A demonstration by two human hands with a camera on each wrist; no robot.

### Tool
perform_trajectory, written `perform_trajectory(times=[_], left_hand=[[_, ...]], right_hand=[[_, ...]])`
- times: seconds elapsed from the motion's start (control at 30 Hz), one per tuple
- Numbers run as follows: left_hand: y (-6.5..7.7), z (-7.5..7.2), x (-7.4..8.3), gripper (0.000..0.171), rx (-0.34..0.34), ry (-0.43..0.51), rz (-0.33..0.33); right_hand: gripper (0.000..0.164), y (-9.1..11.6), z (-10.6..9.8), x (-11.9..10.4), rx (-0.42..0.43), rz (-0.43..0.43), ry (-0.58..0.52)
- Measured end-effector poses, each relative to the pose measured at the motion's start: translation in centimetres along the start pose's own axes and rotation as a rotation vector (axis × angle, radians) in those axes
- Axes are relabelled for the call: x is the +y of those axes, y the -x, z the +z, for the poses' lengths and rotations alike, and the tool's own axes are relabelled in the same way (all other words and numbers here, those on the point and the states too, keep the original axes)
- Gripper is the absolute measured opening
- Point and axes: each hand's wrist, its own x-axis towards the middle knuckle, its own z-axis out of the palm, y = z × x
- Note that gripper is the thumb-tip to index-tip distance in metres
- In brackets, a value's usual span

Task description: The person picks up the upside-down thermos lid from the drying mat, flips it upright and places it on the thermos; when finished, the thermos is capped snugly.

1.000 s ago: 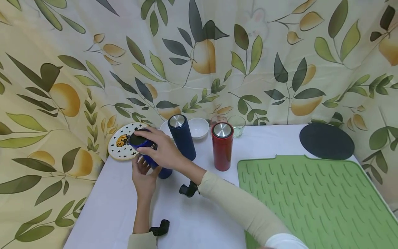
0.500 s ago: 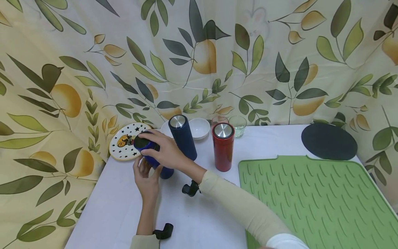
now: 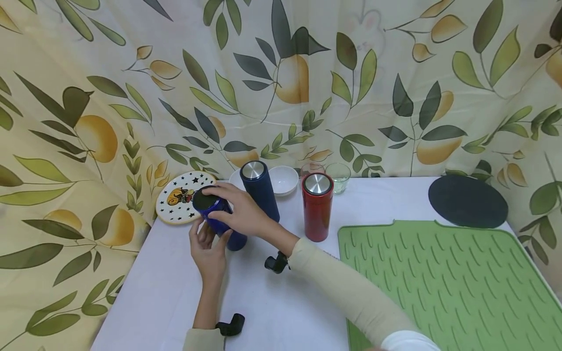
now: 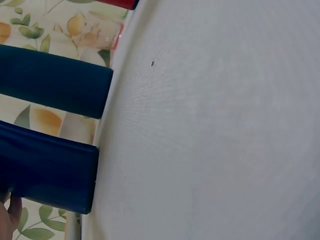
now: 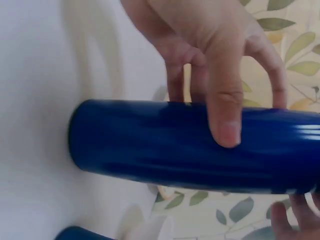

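Observation:
In the head view, a shiny blue insulated bottle with a dark top is between both hands, left of the middle. My left hand holds its body from the near side; in the right wrist view that thumb lies along the blue side. My right hand grips the bottle's top from above, fingers and thumb on either side. The bottle's base is at or close to the white tabletop. Just behind stands a navy bottle with a silver lid. A red bottle, also silver-lidded, stands to the right.
A round star-patterned board lies at the back left. White bowls and glass cups sit behind the bottles. On the right are a green mat and a black round mat. A patterned curtain hangs behind.
The blue bottle and both hands have shifted slightly right in the head view, and the whole scene has shifted a little that way too. Both hands keep their hold.

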Motion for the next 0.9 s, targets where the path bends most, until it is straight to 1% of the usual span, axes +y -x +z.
perform_trajectory(times=[0.1, 0.2, 0.3, 0.4, 0.47, 0.53, 0.57, 0.63, 0.73, 0.83, 0.9], left_hand=[[0.0, 0.0, 0.0, 0.067, -0.008, 0.000, -0.011], [-0.1, 0.0, 0.0, 0.066, -0.020, -0.006, -0.023], [-0.1, 0.0, -0.1, 0.067, -0.027, -0.007, -0.030], [-0.2, 0.1, -0.1, 0.068, -0.024, 0.011, -0.021], [-0.3, 0.1, -0.1, 0.068, -0.021, 0.026, -0.009], [-0.3, 0.0, -0.1, 0.069, -0.026, 0.032, 0.000], [-0.3, 0.0, -0.1, 0.069, -0.030, 0.026, 0.003], [-0.3, -0.1, -0.1, 0.068, -0.036, 0.022, 0.007], [-0.2, -0.3, 0.0, 0.068, -0.035, -0.002, 0.003], [-0.1, -0.4, 0.0, 0.068, -0.035, -0.024, -0.014], [0.0, -0.4, 0.0, 0.068, -0.035, -0.029, -0.025]], right_hand=[[0.051, -0.2, 0.5, -0.1, 0.058, -0.001, 0.073], [0.055, -0.2, 0.7, 0.0, 0.068, 0.010, 0.095], [0.058, -0.2, 0.2, 0.0, 0.022, 0.004, 0.036], [0.058, -0.3, -0.6, 0.1, -0.059, -0.029, -0.027], [0.055, -0.5, -1.0, 0.1, -0.105, -0.057, -0.035], [0.051, -0.5, -1.1, 0.1, -0.121, -0.058, -0.010], [0.049, -0.6, -1.0, 0.1, -0.113, -0.057, 0.014], [0.046, -0.7, -0.6, 0.0, -0.069, -0.050, 0.071], [0.049, -0.8, 0.2, -0.2, 0.023, -0.029, 0.144], [0.054, -0.7, 0.8, -0.4, 0.078, -0.012, 0.165], [0.055, -0.5, 0.8, -0.4, 0.074, 0.001, 0.133]])
